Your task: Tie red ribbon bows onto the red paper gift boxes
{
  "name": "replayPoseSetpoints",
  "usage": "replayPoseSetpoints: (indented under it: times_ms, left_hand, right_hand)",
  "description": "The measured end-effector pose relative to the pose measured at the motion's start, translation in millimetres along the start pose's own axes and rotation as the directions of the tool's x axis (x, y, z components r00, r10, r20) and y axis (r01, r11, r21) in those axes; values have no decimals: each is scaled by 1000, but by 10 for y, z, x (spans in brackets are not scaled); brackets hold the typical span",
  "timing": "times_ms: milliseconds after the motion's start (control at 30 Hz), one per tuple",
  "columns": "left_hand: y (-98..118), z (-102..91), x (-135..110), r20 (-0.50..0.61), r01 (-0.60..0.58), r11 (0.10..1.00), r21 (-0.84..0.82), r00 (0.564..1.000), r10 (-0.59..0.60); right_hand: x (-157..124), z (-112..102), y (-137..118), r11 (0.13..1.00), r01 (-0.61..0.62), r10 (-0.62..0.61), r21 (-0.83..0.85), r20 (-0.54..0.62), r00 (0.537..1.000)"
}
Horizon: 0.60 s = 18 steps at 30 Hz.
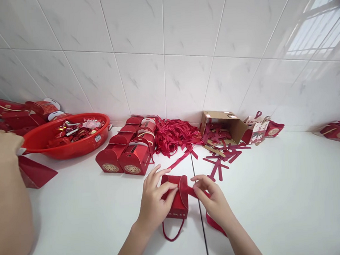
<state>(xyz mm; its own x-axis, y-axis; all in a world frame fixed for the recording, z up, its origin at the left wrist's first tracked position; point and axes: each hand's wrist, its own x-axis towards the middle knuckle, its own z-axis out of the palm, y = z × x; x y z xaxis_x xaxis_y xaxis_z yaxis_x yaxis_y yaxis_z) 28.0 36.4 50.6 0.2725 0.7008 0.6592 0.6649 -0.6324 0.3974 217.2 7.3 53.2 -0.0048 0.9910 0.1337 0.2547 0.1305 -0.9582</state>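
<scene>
A small red gift box [175,208] with curved top flaps rests on the white table in front of me, its dark red cord handle [174,238] lying toward my side. On the box top, my left hand [157,198] pinches at the flap, thumb and forefinger together; what lies between those fingertips is hidden. To the right of the box, my right hand [211,196] grips a red ribbon [191,191] between thumb and fingers. The ribbon runs from the box's flap to that hand, and more of it hangs below onto the table.
Behind stand rows of red gift boxes [134,159], a heap of red ribbon [178,136] and a cardboard box [234,125] spilling dark red strips [219,166]. A red basin [72,148] of wrapped sweets sits left, beside a beige bag [8,205]. A seam [203,226] crosses the table.
</scene>
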Motion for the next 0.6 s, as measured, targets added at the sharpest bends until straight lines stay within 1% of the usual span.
replayPoseSetpoints:
  times_ms: [67, 100, 133, 233, 267, 333, 367, 400, 467, 500, 533, 567, 600]
  left_hand:
    - [6, -29, 13, -78, -34, 999, -4, 996, 33]
    - [17, -48, 24, -110, -53, 999, -10, 993, 51]
    - [33, -68, 37, -135, -71, 997, -17, 988, 68]
    - [98, -133, 84, -195, -106, 994, -28, 976, 98]
    - [116, -155, 98, -215, -106, 994, -28, 972, 97]
    - [131, -199, 110, -242, -82, 996, -40, 968, 70]
    - [124, -219, 105, -238, -55, 997, -57, 970, 40]
    - [107, -236, 90, -208, -16, 997, -82, 978, -2]
    - [48, -253, 33, -78, 97, 985, -146, 991, -109]
    - [12, -248, -6, 5, 160, 970, -184, 987, -162]
    - [-22, -233, -50, 79, 220, 949, -225, 975, -207]
    - [-51, -208, -95, 135, 275, 921, -277, 960, -246]
    - [-71, -175, -137, 165, 326, 880, -344, 944, -285]
  right_hand:
    - [11, 5, -3, 994, 67, -71, -90, -40, 997]
    - [25, 14, -14, 988, 97, -101, -119, -26, 995]
    - [46, 28, -31, 984, 120, -120, -129, 11, 993]
    - [146, 94, -108, 987, 147, -137, -68, 138, 981]
    - [181, 114, -140, 989, 147, -140, -32, 152, 978]
    - [223, 125, -211, 988, 142, -149, 59, 132, 980]
    - [216, 106, -255, 984, 137, -149, 114, 105, 983]
    - [184, 67, -305, 976, 136, -149, 172, 65, 987]
    - [39, -73, -427, 946, 168, -159, 277, -55, 986]
    - [-66, -169, -493, 925, 220, -184, 309, -141, 973]
    - [-181, -276, -558, 901, 294, -224, 318, -241, 945]
    - [-295, -384, -615, 869, 394, -269, 300, -381, 884]
    - [-396, -483, -660, 832, 482, -322, 273, -468, 823]
